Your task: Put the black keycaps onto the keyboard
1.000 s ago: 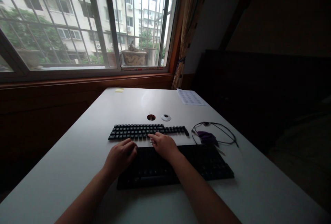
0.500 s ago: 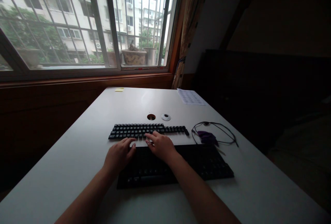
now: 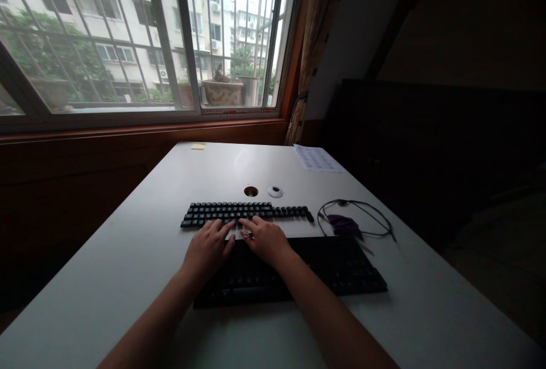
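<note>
The white table [image 3: 115,244] serves as landmark. A yellow slip [image 3: 198,146] lies at its far left corner, and a printed sheet [image 3: 319,159] at its far right corner. Toward the table's middle is a round hole [image 3: 251,191], with a white ring [image 3: 275,192] just to the right of it. Beyond the table's far edge stands a sliding window [image 3: 194,82]; a patterned curtain [image 3: 314,33] hangs to its right. Through the glass, past metal bars, show a planter [image 3: 224,94], green foliage [image 3: 46,50] and pale buildings [image 3: 128,30].

Daylight from window [image 3: 164,39], soft glare on desk [image 3: 205,175], right side dark
</note>
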The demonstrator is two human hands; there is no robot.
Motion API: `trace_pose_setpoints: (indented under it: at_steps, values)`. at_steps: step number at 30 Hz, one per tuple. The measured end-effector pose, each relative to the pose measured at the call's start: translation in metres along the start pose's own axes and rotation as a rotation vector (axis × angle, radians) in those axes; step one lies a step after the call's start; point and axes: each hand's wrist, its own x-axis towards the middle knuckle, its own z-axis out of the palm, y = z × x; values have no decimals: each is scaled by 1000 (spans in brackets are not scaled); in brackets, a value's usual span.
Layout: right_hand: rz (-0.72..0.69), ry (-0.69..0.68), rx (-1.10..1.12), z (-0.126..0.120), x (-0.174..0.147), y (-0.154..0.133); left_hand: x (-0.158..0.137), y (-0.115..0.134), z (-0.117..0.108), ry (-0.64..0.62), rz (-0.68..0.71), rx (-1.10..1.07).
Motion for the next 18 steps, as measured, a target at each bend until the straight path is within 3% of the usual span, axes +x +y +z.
trace_pose_setpoints:
  at_steps: [18]
  values:
    - [21,-14,-4,1,2,-3,1,5,7,-8,-68,59]
